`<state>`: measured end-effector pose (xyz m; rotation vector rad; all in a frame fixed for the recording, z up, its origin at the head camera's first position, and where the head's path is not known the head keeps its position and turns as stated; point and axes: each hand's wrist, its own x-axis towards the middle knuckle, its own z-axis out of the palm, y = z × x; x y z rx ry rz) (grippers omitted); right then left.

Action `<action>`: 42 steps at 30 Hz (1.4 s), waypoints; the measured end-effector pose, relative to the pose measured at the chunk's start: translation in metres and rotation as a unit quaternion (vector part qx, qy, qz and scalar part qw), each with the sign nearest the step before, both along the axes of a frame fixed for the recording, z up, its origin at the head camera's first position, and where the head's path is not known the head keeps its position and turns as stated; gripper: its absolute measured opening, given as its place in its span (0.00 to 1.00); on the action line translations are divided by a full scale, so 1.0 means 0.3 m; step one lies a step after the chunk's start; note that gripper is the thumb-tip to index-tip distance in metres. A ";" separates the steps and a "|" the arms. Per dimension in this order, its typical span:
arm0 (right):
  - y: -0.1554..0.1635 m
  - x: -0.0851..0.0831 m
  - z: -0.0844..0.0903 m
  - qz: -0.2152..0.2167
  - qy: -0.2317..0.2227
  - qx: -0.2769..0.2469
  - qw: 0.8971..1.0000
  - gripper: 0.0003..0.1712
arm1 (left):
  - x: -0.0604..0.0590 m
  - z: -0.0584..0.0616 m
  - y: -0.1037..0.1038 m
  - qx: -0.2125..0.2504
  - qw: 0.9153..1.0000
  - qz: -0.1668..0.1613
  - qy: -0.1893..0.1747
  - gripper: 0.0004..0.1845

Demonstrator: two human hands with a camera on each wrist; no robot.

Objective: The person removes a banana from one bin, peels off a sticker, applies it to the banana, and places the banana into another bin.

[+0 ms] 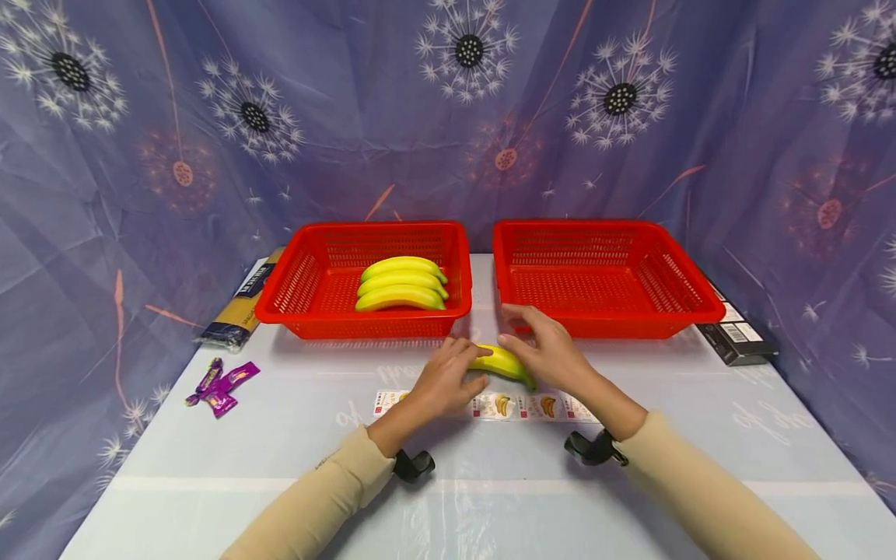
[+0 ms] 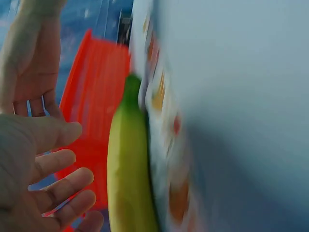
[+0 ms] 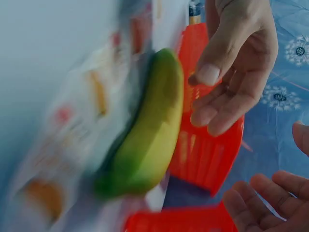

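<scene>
A single yellow banana [image 1: 505, 364] with green ends lies on the table between my hands, just behind a strip of printed banana labels [image 1: 490, 407]. My left hand [image 1: 446, 379] is at the banana's left end, fingers spread and loosely bent. To its right my right hand [image 1: 549, 351] hovers with thumb and fingers apart, thumb near the banana's top. Both wrist views show a gap between the fingers and the banana [image 2: 128, 164]. Behind, the left red basket [image 1: 371, 327] holds three bananas [image 1: 402, 284] side by side; the right red basket [image 1: 602, 325] has none inside.
Purple-wrapped candies [image 1: 222, 387] lie at the left of the table. A brown and dark blue packet [image 1: 243, 305] sits beside the left basket, and a black box [image 1: 735, 338] beside the right one. A dandelion-patterned curtain [image 1: 392, 117] hangs behind.
</scene>
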<state>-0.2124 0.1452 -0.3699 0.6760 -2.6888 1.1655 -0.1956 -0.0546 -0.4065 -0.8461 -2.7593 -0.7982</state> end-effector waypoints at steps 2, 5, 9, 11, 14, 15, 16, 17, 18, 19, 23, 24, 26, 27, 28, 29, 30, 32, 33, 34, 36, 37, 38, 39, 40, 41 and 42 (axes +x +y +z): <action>0.063 0.037 -0.010 -0.009 0.011 0.024 1.000 0.29 | 0.019 -0.004 0.036 -0.016 1.000 -0.020 -0.005 0.20; 0.153 0.083 -0.038 -0.024 0.018 0.064 0.997 0.27 | 0.043 -0.014 0.090 -0.037 0.998 -0.050 -0.019 0.19; 0.265 0.120 -0.092 -0.042 0.021 0.115 0.992 0.24 | 0.062 -0.031 0.160 -0.064 0.995 -0.082 -0.012 0.18; 0.313 0.134 -0.115 -0.048 0.022 0.133 0.990 0.23 | 0.068 -0.038 0.192 -0.074 0.993 -0.092 -0.008 0.18; 0.368 0.150 -0.147 -0.053 0.030 0.153 0.986 0.22 | 0.071 -0.056 0.229 -0.088 0.992 -0.094 -0.002 0.17; 0.381 0.154 -0.157 -0.051 0.034 0.158 0.986 0.22 | 0.072 -0.060 0.238 -0.093 0.991 -0.093 0.000 0.17; 0.391 0.156 -0.166 -0.048 0.040 0.162 0.985 0.22 | 0.073 -0.065 0.246 -0.101 0.991 -0.091 0.004 0.17; 0.399 0.157 -0.176 -0.045 0.047 0.169 0.983 0.21 | 0.073 -0.071 0.252 -0.109 0.990 -0.089 0.012 0.16; 0.405 0.157 -0.186 -0.041 0.054 0.176 0.982 0.21 | 0.074 -0.077 0.258 -0.117 0.989 -0.088 0.021 0.15; 0.411 0.157 -0.194 -0.037 0.060 0.185 0.980 0.21 | 0.076 -0.081 0.262 -0.124 0.988 -0.088 0.030 0.14; 0.426 0.155 -0.220 -0.023 0.075 0.220 0.972 0.23 | 0.078 -0.094 0.276 -0.150 0.983 -0.086 0.066 0.11; 0.429 0.155 -0.223 -0.021 0.076 0.227 0.971 0.24 | 0.078 -0.096 0.278 -0.154 0.982 -0.085 0.073 0.11; 0.434 0.155 -0.227 -0.016 0.073 0.240 0.968 0.25 | 0.079 -0.099 0.281 -0.162 0.980 -0.082 0.083 0.10; 0.436 0.156 -0.227 -0.014 0.071 0.246 0.967 0.26 | 0.080 -0.100 0.282 -0.164 0.979 -0.082 0.087 0.09; 0.438 0.157 -0.226 -0.013 0.068 0.251 0.965 0.26 | 0.081 -0.101 0.283 -0.165 0.979 -0.083 0.090 0.09; 0.438 0.158 -0.225 -0.012 0.065 0.256 0.964 0.26 | 0.082 -0.103 0.283 -0.165 0.979 -0.084 0.092 0.08; 0.439 0.161 -0.225 -0.012 0.061 0.260 0.964 0.26 | 0.084 -0.103 0.283 -0.163 0.978 -0.085 0.093 0.08; 0.440 0.169 -0.225 -0.011 0.055 0.264 0.963 0.26 | 0.090 -0.103 0.281 -0.159 0.979 -0.091 0.092 0.09; 0.441 0.174 -0.224 -0.010 0.053 0.264 0.963 0.26 | 0.094 -0.102 0.279 -0.157 0.979 -0.096 0.089 0.10; 0.442 0.181 -0.224 -0.010 0.053 0.264 0.963 0.25 | 0.098 -0.101 0.277 -0.157 0.979 -0.100 0.086 0.10; 0.442 0.193 -0.226 -0.008 0.056 0.260 0.964 0.25 | 0.106 -0.098 0.273 -0.154 0.979 -0.109 0.075 0.11; 0.442 0.199 -0.227 -0.008 0.060 0.256 0.965 0.24 | 0.110 -0.096 0.271 -0.153 0.980 -0.112 0.066 0.12; 0.441 0.204 -0.228 -0.008 0.063 0.252 0.966 0.23 | 0.113 -0.097 0.270 -0.151 0.980 -0.115 0.058 0.12; 0.441 0.209 -0.229 -0.009 0.067 0.247 0.967 0.22 | 0.115 -0.097 0.270 -0.149 0.981 -0.117 0.049 0.12; 0.440 0.213 -0.230 -0.011 0.072 0.244 0.967 0.20 | 0.116 -0.098 0.270 -0.145 0.981 -0.118 0.040 0.13; 0.439 0.216 -0.231 -0.014 0.076 0.239 0.968 0.19 | 0.118 -0.099 0.270 -0.142 0.982 -0.119 0.033 0.13; 0.438 0.219 -0.233 -0.016 0.081 0.236 0.968 0.17 | 0.119 -0.101 0.270 -0.138 0.983 -0.120 0.027 0.14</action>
